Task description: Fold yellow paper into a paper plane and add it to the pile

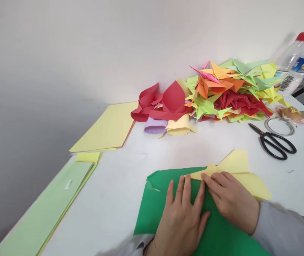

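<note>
Left hand [181,217], fingers spread, lay flat on green paper [148,208]; right hand [233,201] curled, grip unclear, over folded yellow paper [234,163] at the left's fingertips. Creasing seemed underway, calling next for even pressure.

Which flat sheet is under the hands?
The dark green sheet: the left hand is spread over it. The pale yellow sheets and pale green sheets lie apart, farther left.
</note>
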The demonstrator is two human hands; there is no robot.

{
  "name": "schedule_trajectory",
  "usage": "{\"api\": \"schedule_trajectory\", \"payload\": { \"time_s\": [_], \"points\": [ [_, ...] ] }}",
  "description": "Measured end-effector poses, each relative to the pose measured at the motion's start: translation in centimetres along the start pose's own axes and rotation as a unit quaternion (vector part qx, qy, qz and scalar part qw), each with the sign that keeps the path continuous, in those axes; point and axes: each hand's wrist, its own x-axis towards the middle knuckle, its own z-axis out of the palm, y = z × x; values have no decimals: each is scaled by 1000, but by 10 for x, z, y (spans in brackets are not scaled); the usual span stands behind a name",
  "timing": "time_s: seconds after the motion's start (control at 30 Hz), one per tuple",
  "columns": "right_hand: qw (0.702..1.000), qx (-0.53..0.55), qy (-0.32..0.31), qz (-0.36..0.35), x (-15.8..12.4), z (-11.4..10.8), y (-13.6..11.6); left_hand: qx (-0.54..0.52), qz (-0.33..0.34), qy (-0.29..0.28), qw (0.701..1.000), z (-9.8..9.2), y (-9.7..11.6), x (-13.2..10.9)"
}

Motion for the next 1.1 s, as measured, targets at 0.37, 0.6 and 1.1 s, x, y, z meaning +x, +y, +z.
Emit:
{"api": "schedule_trajectory", "payload": {
  "time_s": [0.37,0.6,1.1],
  "points": [
    [1000,1,-5,-5,-1,2,1,14,16,-4,1000,1,2,-1],
    [1000,-8,-13,-14,-2,2,1,22,-15,-4,1000,1,3,-5],
    [1000,-9,2,-2,1,-1,0,30,-44,-6,999,0,2,-12]
  ]
}}
